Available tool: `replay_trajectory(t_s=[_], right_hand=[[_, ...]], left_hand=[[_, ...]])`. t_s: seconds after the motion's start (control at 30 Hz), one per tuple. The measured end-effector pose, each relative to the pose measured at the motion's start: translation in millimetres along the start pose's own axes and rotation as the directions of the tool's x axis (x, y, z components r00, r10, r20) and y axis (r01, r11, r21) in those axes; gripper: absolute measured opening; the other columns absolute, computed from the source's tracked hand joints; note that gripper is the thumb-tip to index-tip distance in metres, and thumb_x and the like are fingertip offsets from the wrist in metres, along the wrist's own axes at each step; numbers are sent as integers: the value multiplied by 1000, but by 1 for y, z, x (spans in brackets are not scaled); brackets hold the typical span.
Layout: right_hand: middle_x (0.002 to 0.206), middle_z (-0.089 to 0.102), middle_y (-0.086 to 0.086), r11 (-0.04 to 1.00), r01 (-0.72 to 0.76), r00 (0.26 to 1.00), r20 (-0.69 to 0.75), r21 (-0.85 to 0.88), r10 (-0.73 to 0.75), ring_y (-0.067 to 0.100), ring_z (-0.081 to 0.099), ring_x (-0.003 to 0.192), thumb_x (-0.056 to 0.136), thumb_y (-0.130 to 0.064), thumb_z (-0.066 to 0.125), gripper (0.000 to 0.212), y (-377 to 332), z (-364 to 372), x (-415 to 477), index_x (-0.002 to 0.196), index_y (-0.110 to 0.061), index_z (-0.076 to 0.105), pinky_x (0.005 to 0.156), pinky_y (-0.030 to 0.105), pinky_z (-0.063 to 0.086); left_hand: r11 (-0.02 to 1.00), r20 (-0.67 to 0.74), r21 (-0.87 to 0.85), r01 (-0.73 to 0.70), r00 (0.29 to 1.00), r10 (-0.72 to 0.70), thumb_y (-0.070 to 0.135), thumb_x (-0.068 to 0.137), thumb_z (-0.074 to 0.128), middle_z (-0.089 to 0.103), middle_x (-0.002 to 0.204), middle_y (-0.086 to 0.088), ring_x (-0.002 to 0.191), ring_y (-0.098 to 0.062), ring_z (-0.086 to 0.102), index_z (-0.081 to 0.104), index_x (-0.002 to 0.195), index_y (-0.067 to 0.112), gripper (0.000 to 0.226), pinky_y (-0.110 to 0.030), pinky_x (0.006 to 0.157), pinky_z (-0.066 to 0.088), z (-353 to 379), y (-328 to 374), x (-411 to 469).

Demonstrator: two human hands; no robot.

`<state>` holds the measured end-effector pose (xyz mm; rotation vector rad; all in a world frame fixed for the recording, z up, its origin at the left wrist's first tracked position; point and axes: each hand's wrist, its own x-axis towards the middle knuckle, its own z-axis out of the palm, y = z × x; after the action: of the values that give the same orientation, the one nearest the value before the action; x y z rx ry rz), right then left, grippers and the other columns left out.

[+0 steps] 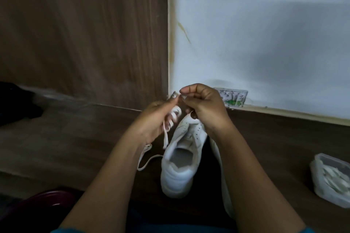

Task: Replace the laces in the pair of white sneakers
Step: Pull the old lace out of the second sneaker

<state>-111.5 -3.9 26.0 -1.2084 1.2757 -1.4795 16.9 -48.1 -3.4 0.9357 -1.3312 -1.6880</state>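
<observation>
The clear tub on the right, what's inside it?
The clear tub holds pale, bundled strips, likely spare laces. Its cloudy wall and the picture's edge hide the rest.

The sneaker (179,168) looks like smooth, matt white leather or imitation, perforated at the toe. The lace (166,138) beside it is flat woven cloth. Under the sneaker, the tabletop (75,147) is dark wood grain; right of it stands a clear plastic tub (320,185).
</observation>
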Motion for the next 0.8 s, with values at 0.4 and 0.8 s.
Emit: replay_trajectory(t_s=[0.4, 0.8], right_hand=[[46, 53, -6, 981, -183, 975, 112, -64, 189, 4, 42, 36, 86, -11, 66, 16, 21, 76, -2, 73, -16, 58, 37, 16, 30], [104, 65, 12, 354, 84, 931, 200, -932, 305, 27, 62, 98, 89, -11, 51, 18, 54, 111, -10, 103, -6, 63, 73, 29, 42]], left_hand=[[970, -312, 239, -41, 943, 117, 45, 96, 41, 54, 49, -1, 40, -6, 45, 62, 69, 15, 45, -18, 46, 33, -71, -2, -22], [603, -208, 780, 168, 978, -4, 16, 96, 46, 58, 95, -10, 91, -22, 55, 54, 93, 9, 11, -27, 73, 37, -82, -43, -11]])
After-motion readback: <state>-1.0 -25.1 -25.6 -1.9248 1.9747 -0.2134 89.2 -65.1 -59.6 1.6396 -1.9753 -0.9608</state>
